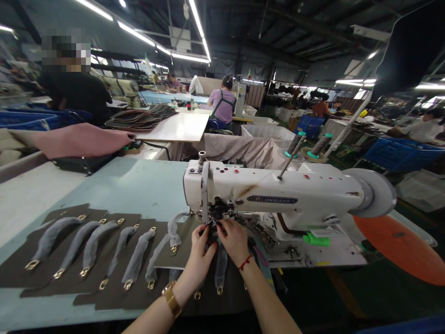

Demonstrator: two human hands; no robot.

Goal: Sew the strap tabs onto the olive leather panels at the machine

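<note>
Under the needle end of a white sewing machine, my two hands work close together. My left hand, with a gold watch at its wrist, is closed with fingertips pinched by the presser foot. Beside it, my right hand pinches at the same spot. What the fingers hold is small, dark and mostly hidden. Below them lies a dark brown panel with a plastic-wrapped handle hanging between my wrists. To the left, several similar overlapping panels carry wrapped handles with gold metal ends.
A light blue tabletop spreads left of the machine. Thread cones stand behind it, and an orange disc sits at its right. Pink material and stacked dark pieces lie farther back. Several people sit beyond.
</note>
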